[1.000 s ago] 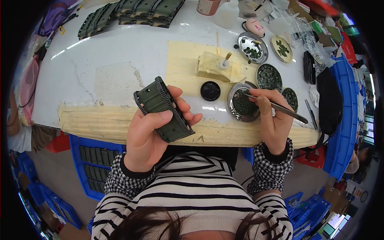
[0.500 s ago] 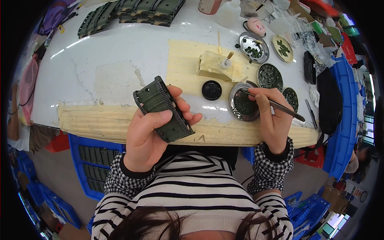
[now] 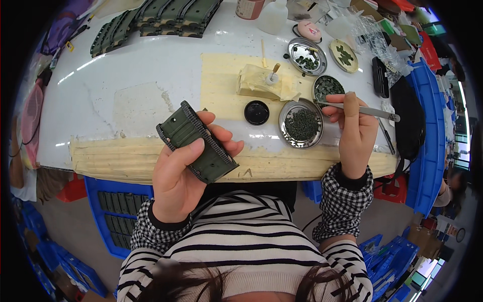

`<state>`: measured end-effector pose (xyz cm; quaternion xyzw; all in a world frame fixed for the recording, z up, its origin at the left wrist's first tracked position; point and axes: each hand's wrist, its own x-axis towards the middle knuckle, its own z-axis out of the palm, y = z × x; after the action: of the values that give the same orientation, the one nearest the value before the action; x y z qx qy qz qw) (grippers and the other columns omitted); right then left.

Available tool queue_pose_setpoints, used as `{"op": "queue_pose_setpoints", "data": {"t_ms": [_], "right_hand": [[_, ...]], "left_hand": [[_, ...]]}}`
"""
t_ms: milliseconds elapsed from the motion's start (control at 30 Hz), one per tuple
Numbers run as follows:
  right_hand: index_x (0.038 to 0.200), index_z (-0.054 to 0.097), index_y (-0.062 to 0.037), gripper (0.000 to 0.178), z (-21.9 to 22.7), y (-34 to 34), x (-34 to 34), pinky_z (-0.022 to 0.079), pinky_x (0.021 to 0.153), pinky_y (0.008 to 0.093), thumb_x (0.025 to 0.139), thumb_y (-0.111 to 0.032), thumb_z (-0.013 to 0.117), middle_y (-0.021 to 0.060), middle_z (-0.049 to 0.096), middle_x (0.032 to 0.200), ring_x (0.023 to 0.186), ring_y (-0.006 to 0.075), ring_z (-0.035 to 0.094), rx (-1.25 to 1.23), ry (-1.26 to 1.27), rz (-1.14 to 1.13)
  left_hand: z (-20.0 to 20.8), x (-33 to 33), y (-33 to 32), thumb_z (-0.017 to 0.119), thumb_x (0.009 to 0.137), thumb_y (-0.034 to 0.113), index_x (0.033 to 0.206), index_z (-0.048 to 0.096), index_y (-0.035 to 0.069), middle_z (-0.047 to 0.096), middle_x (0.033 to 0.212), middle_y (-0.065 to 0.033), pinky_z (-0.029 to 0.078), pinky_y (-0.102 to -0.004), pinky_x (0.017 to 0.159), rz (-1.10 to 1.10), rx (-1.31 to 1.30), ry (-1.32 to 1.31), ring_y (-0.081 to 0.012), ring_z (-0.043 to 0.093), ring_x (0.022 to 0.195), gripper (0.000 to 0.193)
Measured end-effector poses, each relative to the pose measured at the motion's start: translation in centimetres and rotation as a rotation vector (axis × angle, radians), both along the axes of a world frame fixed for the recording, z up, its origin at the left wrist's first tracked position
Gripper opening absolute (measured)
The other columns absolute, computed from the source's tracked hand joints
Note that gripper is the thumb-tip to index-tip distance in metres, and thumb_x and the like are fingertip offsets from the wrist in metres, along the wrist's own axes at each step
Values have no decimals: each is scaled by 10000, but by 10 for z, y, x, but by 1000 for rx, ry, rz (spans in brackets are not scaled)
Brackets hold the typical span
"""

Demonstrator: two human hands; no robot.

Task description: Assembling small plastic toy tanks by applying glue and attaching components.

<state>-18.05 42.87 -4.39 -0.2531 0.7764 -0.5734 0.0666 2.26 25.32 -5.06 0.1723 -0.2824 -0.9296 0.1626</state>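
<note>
Head view, only one: green piece [image 3: 214,162] is held up, tilted, over the taped near edge of the table [image 3: 121,157], left of the middle. Left hand [image 3: 177,177] has it, fingers curled closely around it, thumb flat on the smooth face, other fingers wrapped behind the far side. Right hand [image 3: 358,133] has tweezers [image 3: 373,111] pinched between thumb and fingers, tips by the rim of the far dish [image 3: 313,90], just beyond the near dish [image 3: 302,145]; both carry dark green bits. Black cap [image 3: 256,112] sits just left of the near dish. Handling, my judgement: piece looks light and stiff, probably moulded plastic; toothed strips along its sides give some grip but look fragile, so hold across the smooth middle and don't squeeze the teeth. Bits look light and hard, prone to flick out of metal tips; take them lightly by an edge. Hard to make out: underside of piece, hidden by the left hand; whether tweezers grip a bit, can't tell, tips too small; far dish partly covered by the right fingers; stacked parts [image 3: 176,17] at the table's far left, cut off on top.
</note>
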Motion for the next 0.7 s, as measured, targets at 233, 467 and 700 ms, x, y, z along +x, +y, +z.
{"op": "queue_pose_setpoints", "data": {"t_ms": [233, 467, 700], "right_hand": [[871, 662, 88, 323, 1, -6, 10, 458, 613, 223, 978, -175, 506, 86, 681, 815, 676, 104, 614, 82, 66, 150], [909, 671, 39, 182, -12, -6, 5, 474, 614, 293, 919, -107, 563, 116, 665, 786, 687, 210, 632, 177, 379, 209], [911, 668, 48, 179, -10, -6, 7, 484, 619, 278, 924, -96, 562, 122, 665, 801, 695, 195, 642, 150, 325, 172]], "left_hand": [[-4, 6, 0, 474, 913, 127, 1273, 411, 18, 567, 1052, -145, 431, -482, 1013, -30, -28, 17, -245, 582, 1000, 382], [-3, 9, 2, 479, 904, 122, 1270, 417, 16, 574, 1036, -147, 453, -480, 991, -10, -31, 11, -237, 593, 982, 386], [-2, 11, 2, 484, 899, 118, 1264, 422, 16, 574, 1028, -145, 459, -479, 984, 0, -22, 13, -232, 592, 975, 384]]}}
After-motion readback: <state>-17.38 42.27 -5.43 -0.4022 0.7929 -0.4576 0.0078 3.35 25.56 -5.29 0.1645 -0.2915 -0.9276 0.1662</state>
